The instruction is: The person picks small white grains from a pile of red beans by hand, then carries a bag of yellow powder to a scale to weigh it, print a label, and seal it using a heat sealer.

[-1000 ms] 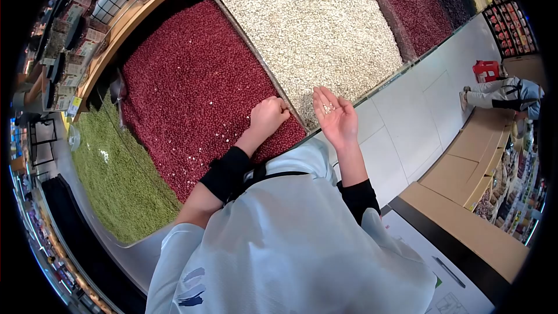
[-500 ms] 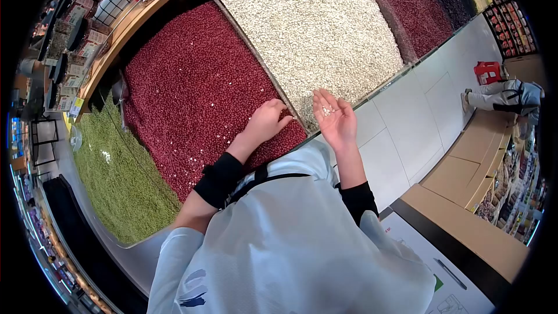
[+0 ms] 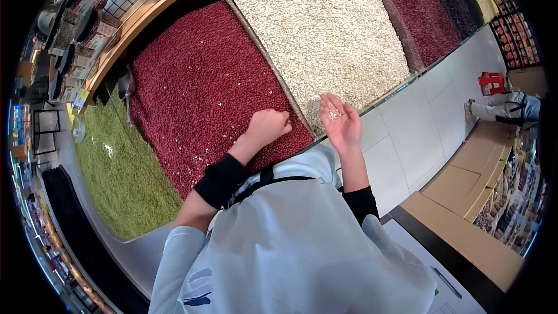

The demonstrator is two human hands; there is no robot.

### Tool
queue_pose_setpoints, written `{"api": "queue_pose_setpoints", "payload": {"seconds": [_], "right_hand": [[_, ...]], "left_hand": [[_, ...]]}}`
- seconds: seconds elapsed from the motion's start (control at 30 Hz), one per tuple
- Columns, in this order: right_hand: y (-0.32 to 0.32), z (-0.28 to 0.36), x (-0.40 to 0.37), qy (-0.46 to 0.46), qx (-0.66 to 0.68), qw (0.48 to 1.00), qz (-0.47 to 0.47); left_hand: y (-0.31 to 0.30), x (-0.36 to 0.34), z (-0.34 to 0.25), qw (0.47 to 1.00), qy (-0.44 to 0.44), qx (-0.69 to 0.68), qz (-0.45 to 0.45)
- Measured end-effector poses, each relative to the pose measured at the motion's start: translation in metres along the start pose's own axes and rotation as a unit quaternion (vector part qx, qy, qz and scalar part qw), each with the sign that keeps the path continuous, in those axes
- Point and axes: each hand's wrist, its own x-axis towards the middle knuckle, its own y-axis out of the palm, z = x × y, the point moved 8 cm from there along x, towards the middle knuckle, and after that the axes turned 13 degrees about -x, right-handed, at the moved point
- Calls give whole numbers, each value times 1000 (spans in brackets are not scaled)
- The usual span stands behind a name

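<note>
My left hand is over the red beans, near the divider, with its fingers curled in; what lies between the fingertips is too small to make out. Palm up, my right hand is at the front edge of the bin of white grains. Several white pieces rest on its fingers, which are slightly cupped. A thin divider separates the two bins. White specks are scattered among the red beans, mostly toward the lower left.
Green beans fill a bin at the left, with a scoop at its upper edge. Packaged goods line a wooden shelf at the upper left. A person is at the far right, near a red box.
The fingers of my left hand have curled inward, where the thumb and fingers were apart before. The view has shifted slightly. My right hand still holds the white pieces.
</note>
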Motion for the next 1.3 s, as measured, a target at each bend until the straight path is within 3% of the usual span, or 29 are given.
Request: {"api": "queue_pose_setpoints", "payload": {"seconds": [0.13, 0.2, 0.27, 0.37, 0.47, 0.53, 0.57, 0.67, 0.73, 0.8, 0.87, 0.93, 1.0, 1.07, 1.13, 1.2, 1.27, 1.3], "right_hand": [[0, 14, 3, -37, -25, 999, -23], [5, 23, 6, -54, -29, 998, -31], [6, 29, 11, -69, -34, 996, -38], [20, 39, 20, -92, 2, 996, 10], [32, 47, 15, -100, -73, 990, -67], [43, 59, 10, -159, -375, 907, -103], [43, 57, 9, -160, -376, 907, -106], [60, 44, 4, -196, -594, 780, -39], [68, 10, 5, -167, -635, 752, 60], [85, -19, -5, -181, -684, 699, 101], [95, -46, -6, -249, -771, 566, 152], [84, -70, 5, -260, -779, 544, 171], [80, -88, 12, -240, -820, 485, 188], [79, -90, 15, -234, -827, 475, 190], [71, -90, 24, -181, -804, 533, 192], [68, -95, 29, -127, -800, 549, 205], [74, -105, 21, -10, -728, 638, 252], [77, -105, 18, -9, -728, 637, 253]], "left_hand": [[-52, -40, 13, 993, 56, 37, -97], [-73, -52, 22, 993, 16, 54, -100], [-93, -53, 18, 979, 31, 109, -169], [-98, -32, 10, 970, 75, 50, -226], [-69, 0, 18, 978, 67, 4, -197], [-60, 10, 20, 979, 66, 20, -193], [-56, 13, 23, 978, 68, 37, -192], [-55, 14, 27, 977, 72, 55, -191], [-59, 11, 30, 980, 60, 35, -184], [-69, 2, 28, 979, 68, 20, -192], [-83, -10, 27, 972, 76, -64, -212], [-90, -25, 27, 970, 69, -86, -215], [-91, -41, 38, 972, 39, -111, -201], [-91, -60, 42, 969, 15, -141, -202], [-89, -76, 45, 963, 1, -175, -204], [-85, -87, 48, 965, -33, -177, -192], [-84, -96, 53, 956, -63, -202, -201], [-83, -99, 54, 956, -64, -202, -202]]}}
